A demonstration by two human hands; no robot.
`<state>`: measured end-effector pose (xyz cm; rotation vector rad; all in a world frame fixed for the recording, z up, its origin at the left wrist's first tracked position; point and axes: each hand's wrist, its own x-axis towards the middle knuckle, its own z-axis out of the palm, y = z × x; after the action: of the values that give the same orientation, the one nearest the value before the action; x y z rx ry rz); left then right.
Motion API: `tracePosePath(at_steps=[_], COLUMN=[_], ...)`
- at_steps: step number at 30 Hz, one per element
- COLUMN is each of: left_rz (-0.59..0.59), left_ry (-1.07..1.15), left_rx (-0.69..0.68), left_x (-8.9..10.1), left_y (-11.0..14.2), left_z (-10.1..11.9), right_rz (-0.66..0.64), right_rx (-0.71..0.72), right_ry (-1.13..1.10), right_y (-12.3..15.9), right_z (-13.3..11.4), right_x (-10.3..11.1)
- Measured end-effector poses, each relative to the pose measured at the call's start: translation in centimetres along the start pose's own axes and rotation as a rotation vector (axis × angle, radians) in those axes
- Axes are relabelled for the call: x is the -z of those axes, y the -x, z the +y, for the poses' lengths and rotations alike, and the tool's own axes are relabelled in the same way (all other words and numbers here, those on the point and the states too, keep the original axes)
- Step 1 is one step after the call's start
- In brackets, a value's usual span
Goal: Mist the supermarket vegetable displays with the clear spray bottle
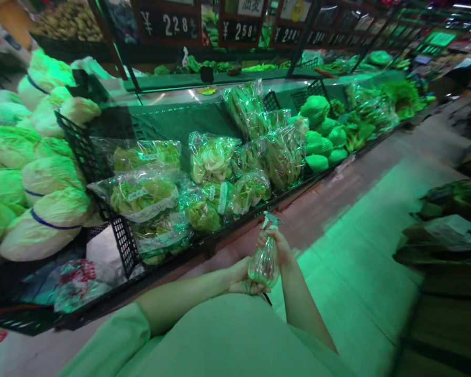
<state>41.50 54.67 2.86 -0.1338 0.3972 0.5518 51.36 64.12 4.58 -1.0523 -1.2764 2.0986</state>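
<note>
Close in front of my body I hold a clear, ribbed spray bottle [264,262] with a pale trigger head, standing nearly upright. My right hand [279,243] is wrapped round its neck just below the trigger. Under and beside its base, my left hand [243,277] supports the bottle with curled fingers. Beyond the hands, bagged leafy greens [145,193] lie on the sloping produce shelf. A bagged pale-stemmed vegetable [212,157] sits among them, and taller bagged greens [280,152] lean to their right.
Banded napa cabbages [51,222] are piled at the left behind a black plastic crate [121,238]. Netted round vegetables [317,136] lie farther right. Price signs [172,23] hang above. Tiled floor [353,262] runs along the shelf, with dark boxes [447,309] at the right.
</note>
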Motion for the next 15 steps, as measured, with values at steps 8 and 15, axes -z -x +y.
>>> tracePosePath(at_steps=[8,15], left_rz=[-0.01,-0.016], left_ry=[0.03,0.054], left_rx=[-0.03,-0.057], left_x=[-2.2,-3.1], left_y=[-5.3,-9.4], left_z=[3.3,5.4], right_rz=[-0.031,-0.132], right_rx=[-0.144,-0.165], right_ry=[-0.319,-0.536], right_y=[-3.2,-5.5], right_z=[-2.6,-4.1], right_x=[5.0,8.9])
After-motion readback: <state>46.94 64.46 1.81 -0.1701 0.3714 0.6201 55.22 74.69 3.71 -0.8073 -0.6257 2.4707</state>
